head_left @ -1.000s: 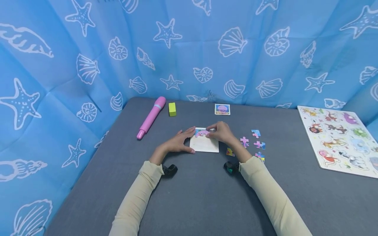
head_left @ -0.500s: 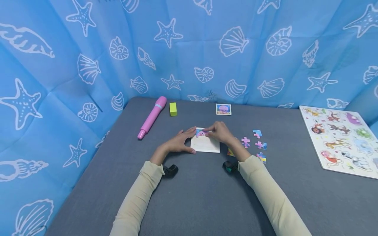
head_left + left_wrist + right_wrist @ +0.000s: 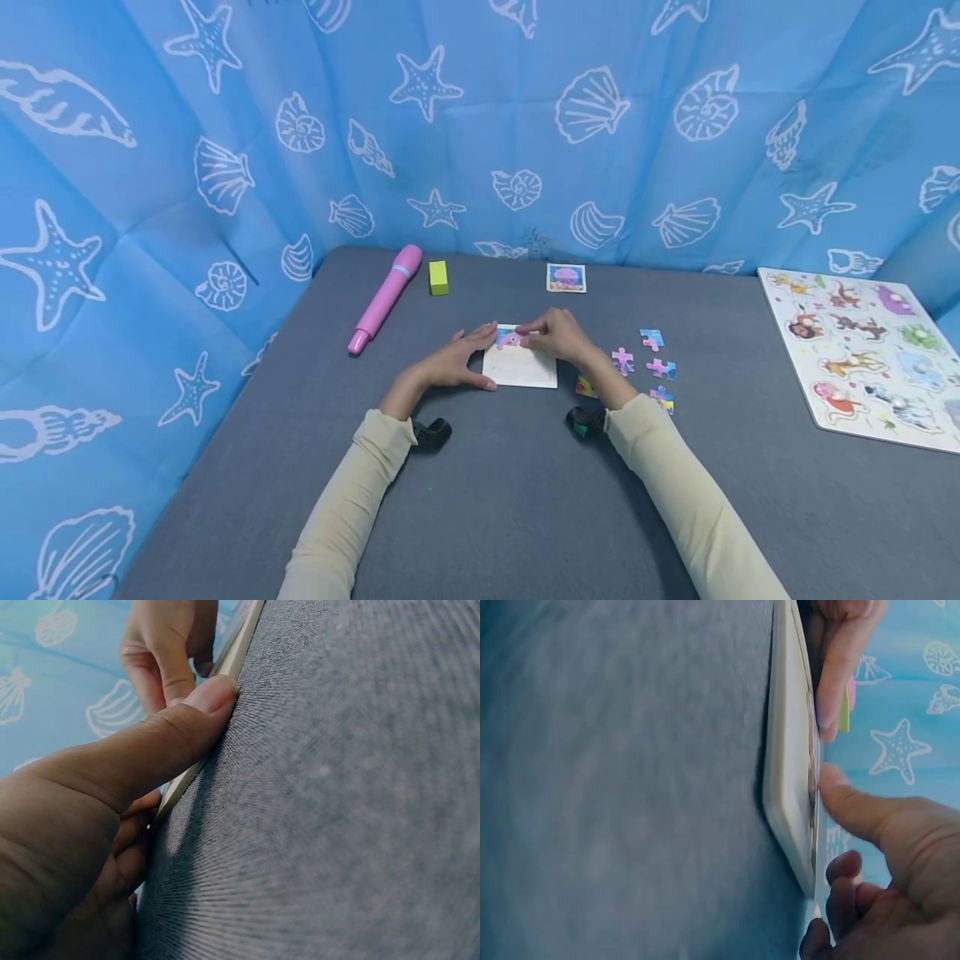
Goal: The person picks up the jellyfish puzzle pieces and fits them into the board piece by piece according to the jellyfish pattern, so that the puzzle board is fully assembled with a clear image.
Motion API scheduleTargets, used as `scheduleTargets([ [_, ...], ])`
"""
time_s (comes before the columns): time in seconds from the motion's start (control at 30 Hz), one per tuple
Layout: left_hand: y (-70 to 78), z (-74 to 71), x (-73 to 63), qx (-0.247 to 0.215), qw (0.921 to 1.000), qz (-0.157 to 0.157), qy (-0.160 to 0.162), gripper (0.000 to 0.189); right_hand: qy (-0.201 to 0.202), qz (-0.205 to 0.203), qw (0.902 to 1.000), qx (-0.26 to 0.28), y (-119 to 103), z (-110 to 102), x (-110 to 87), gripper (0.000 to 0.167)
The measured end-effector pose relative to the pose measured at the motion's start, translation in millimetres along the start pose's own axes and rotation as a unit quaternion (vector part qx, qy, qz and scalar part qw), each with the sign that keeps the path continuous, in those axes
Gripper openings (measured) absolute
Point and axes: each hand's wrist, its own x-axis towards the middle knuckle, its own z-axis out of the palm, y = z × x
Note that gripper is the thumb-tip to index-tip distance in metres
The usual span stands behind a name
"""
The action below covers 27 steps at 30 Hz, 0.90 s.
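A small pale puzzle tray (image 3: 519, 368) lies on the dark table, with blue and pink jigsaw pieces (image 3: 507, 339) along its far edge. My left hand (image 3: 453, 360) holds the tray's left side, thumb at the near corner and fingers at the far one. In the left wrist view the left thumb (image 3: 187, 720) touches the tray's edge. Over the tray's far right, my right hand (image 3: 564, 337) pinches at a pink jigsaw piece, mostly hidden by the fingers. The right wrist view shows the right thumb (image 3: 844, 795) against the tray's top.
Several loose jigsaw pieces (image 3: 661, 369) lie right of the tray, one yellow piece (image 3: 585, 387) partly behind the right wrist. Farther back are a jellyfish picture card (image 3: 566, 278), a yellow-green block (image 3: 438, 278) and a pink wand-shaped thing (image 3: 385, 300). An animal puzzle board (image 3: 862, 358) lies far right.
The fingertips of my right hand have shifted slightly left over the pink piece. My left hand and the tray have stayed put.
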Motion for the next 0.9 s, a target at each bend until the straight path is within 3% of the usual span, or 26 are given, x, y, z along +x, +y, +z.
scheduleTargets([
  [0.23, 1.4, 3.4, 2.4, -0.003, 1.0, 0.005, 0.002, 0.094, 0.004, 0.05, 0.9982, -0.033, 13, -25, -11.7, 0.029],
  [0.67, 0.7, 2.3, -1.4, -0.002, 0.9999, 0.009, 0.012, 0.095, 0.041, 0.117, 0.9912, -0.048, 65, -108, -73.0, 0.04],
  [0.9, 2.6, 1.5, -0.7, 0.002, 0.9999, 0.009, 0.008, 0.095, 0.042, 0.122, 0.9898, -0.06, 90, -127, -97.9, 0.038],
])
